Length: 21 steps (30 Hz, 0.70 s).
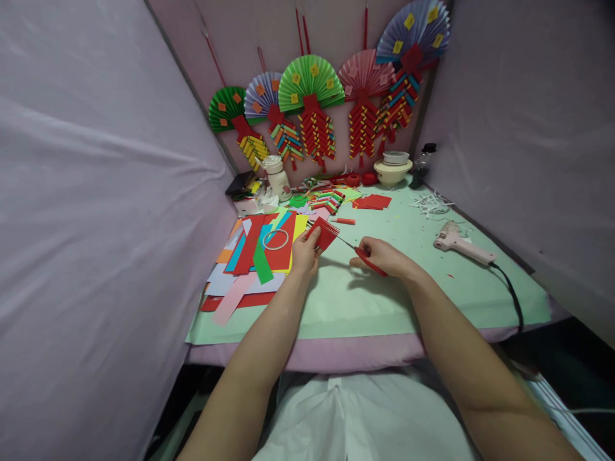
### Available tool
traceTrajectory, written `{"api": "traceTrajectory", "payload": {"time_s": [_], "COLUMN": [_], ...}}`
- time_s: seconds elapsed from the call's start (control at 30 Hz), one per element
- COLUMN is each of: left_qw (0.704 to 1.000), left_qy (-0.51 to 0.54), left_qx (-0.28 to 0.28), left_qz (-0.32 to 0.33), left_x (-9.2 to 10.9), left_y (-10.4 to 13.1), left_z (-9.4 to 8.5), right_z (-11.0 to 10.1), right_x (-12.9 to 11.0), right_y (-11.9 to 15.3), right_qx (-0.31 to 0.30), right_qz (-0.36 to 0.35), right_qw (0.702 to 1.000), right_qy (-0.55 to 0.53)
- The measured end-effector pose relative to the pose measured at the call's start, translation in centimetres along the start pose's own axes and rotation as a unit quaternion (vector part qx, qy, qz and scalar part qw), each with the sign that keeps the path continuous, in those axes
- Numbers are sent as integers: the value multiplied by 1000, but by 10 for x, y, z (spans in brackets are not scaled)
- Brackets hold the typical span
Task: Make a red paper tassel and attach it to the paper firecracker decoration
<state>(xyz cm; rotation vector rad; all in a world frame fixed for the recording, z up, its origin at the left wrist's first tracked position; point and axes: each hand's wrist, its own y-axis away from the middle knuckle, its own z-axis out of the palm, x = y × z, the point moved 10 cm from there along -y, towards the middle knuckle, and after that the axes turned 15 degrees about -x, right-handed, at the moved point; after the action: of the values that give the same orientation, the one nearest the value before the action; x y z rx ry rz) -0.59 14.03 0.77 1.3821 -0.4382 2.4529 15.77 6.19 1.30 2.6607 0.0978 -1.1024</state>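
Between the thumb and fingers of my left hand (306, 251) is a small piece of red paper (325, 234), raised above the table; thin slits or strips seem to show at its edge. My right hand (382, 256) is closed round the red handles of a pair of scissors (369, 261). The scissor blades point left and meet the paper's right edge. Left of my left hand lies a pile of coloured paper strips and sheets (250, 250), with a white ring (275, 239) on top.
A glue gun (464, 244) with a black cable lies at the right. White scraps (431, 203), red paper squares (372, 202) and a rolled-paper string (327, 201) lie farther back. A white jar (277, 178) and a bowl (393, 171) stand at the rear, below hanging paper fans (311, 80).
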Motion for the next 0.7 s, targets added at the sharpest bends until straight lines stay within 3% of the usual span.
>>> {"api": "traceTrajectory", "payload": {"time_s": [0.37, 0.7], "left_qw": [998, 998], "left_qy": [-10, -10], "left_qx": [-38, -36], "left_qz": [-40, -59], "left_x": [-12, -18], "left_y": [5, 6], "left_z": [17, 16], "right_z": [0, -1], "right_x": [0, 2], "right_y": [-1, -2], "right_qx": [15, 24], "right_qz": [-8, -2], "right_qw": [1000, 1000], "right_qy": [-14, -19]}}
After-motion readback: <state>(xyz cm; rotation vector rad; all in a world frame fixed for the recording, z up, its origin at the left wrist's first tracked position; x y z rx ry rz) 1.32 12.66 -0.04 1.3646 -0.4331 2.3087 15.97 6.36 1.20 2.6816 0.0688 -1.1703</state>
